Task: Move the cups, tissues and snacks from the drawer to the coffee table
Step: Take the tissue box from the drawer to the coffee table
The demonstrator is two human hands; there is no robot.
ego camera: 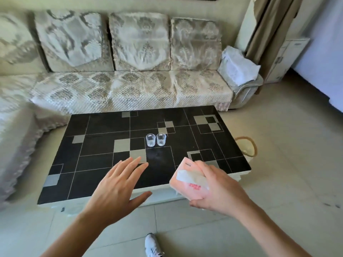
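Black tiled bench point(104, 164) before a quilted sofa point(130, 86).
Two clear cups point(155, 139) stood mid-bench; the right hand point(220, 190) clamped a pink tissue pack point(187, 179) above its near edge, left hand point(115, 188) spread empty.

The right hand point(220, 190) grips a pink tissue pack point(187, 179), its fingers point(202, 167) wrapped over the far edge and the thumb under the near corner, a white tissue sticking out of the top. The pack hangs over the near right edge of the black patterned table point(104, 145). The left hand point(115, 190) hovers flat with its fingers spread above the near edge. Beyond both sets of fingers, two clear cups point(155, 139) stand upright side by side at mid-table.
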